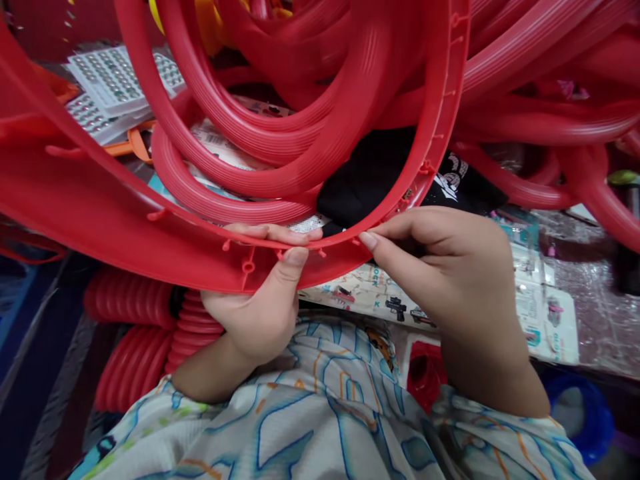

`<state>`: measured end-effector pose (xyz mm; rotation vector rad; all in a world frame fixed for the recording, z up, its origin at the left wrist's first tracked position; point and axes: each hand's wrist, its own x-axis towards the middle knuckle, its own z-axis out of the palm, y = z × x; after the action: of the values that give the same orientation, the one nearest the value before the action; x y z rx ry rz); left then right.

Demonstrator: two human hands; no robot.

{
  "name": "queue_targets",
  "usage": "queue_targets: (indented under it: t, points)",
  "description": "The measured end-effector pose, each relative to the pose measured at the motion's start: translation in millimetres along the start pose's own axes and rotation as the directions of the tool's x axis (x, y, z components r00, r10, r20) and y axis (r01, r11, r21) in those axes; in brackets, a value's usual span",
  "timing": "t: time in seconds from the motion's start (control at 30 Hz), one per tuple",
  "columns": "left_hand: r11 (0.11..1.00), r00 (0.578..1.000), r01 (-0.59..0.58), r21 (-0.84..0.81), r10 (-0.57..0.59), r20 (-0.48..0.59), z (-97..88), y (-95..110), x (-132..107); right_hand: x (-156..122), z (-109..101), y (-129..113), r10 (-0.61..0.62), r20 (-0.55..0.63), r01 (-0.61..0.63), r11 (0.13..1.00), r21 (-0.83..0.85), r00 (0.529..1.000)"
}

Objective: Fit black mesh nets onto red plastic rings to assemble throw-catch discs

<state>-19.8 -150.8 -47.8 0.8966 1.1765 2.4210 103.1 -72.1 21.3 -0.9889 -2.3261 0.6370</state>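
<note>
A large red plastic hoop half with small pegs along its inner rim fills the left and middle of the head view. My left hand grips its lower edge, thumb on the near face and fingers behind. My right hand is closed in a pinch on the rim just to the right, where a peg sticks out. Several more red ribbed hoops lie piled behind and above it.
Red corrugated tube sections lie at the lower left. Toy blister cards lie under my hands, and white sticker sheets at the back left. A black cloth shows through the hoop. A blue object sits at the lower right.
</note>
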Motion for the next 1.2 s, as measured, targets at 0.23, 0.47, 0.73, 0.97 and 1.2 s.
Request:
queue_targets:
  t: [0.23,0.47,0.73,0.97,1.2]
  points:
    - [0.999,0.999,0.028,-0.022,-0.029,-0.037,4.4,4,-1,-7,5,1,0.055,-0.138,-0.050,0.998,0.042,0.989]
    - [0.997,1.000,-0.008,-0.077,0.006,-0.029,6.2,11,0,-11,3,-2,0.121,-0.212,-0.110,0.992,0.063,0.970]
    - [0.997,0.999,0.021,-0.076,-0.024,-0.039,-0.7,7,0,-9,6,10,-0.094,-0.172,0.077,0.992,-0.104,0.980]
    - [0.991,0.989,0.132,0.003,-0.131,-0.075,-14.6,21,6,-3,3,17,-0.596,-0.131,0.500,0.757,-0.422,0.792]
    - [0.956,0.963,0.266,-0.125,-0.270,-0.015,-31.7,23,12,4,25,19,-0.552,-0.223,0.525,0.834,-0.172,0.804]
